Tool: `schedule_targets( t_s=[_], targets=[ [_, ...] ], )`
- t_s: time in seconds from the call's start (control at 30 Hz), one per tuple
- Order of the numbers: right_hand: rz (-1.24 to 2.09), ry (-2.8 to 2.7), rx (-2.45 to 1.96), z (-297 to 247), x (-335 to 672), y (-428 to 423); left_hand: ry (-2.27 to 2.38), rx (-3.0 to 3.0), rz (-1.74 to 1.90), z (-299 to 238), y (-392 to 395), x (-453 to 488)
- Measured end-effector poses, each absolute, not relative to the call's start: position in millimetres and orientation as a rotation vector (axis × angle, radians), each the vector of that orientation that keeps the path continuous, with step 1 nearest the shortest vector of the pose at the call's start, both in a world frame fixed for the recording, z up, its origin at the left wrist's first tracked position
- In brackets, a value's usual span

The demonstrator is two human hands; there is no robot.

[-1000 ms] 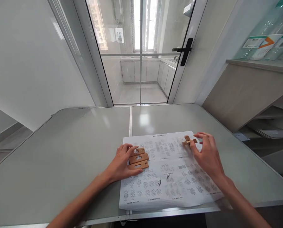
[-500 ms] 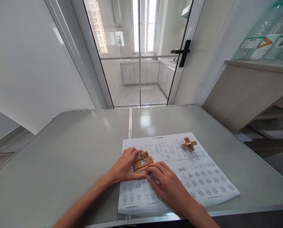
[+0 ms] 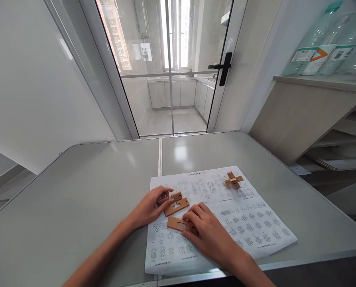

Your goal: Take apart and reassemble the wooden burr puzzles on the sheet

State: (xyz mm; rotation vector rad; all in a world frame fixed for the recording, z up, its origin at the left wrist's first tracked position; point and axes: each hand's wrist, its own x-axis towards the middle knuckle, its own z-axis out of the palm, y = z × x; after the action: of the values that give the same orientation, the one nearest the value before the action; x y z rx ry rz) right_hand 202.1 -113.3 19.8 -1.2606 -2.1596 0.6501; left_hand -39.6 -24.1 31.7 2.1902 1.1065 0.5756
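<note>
Three flat wooden puzzle pieces lie on a printed instruction sheet (image 3: 222, 239). My left hand (image 3: 149, 205) has its fingers closed over the left end of the far notched puzzle piece (image 3: 177, 196). Beside that lies the middle puzzle piece (image 3: 182, 203), with a shaped cutout, close to my left thumb. My right hand (image 3: 209, 233) grips the right end of the near puzzle piece (image 3: 173, 223), which has an oblong slot. A gap separates this piece from the middle one. Farther right on the sheet, a few pieces stand joined as a wooden cross (image 3: 234, 181).
The sheet rests on a grey table (image 3: 115, 171) with a metal seam strip (image 3: 160, 157). Beyond the far edge stands a glass door with a black handle (image 3: 225, 68). Plastic bottles (image 3: 312, 52) sit on a shelf unit (image 3: 285, 119) at the right.
The near puzzle piece has moved toward me, away from the other two, with my right hand on it. My left hand has shifted left around the far piece. The view has turned slightly right.
</note>
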Motion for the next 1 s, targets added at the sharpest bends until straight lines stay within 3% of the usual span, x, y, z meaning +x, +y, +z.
schedule_targets(
  t_s=[0.37,0.67,1.0],
  targets=[
    [0.781,-1.985,-1.321,21,209,-122,1.167,2.144,0.603,36,-22,-37],
    [1.647,-1.049,-1.125,22,214,-132,1.192,2.223,0.615,23,-20,-40],
    [1.655,-0.679,-1.01,14,211,-136,1.243,2.359,0.619,25,-14,-38]
  ],
)
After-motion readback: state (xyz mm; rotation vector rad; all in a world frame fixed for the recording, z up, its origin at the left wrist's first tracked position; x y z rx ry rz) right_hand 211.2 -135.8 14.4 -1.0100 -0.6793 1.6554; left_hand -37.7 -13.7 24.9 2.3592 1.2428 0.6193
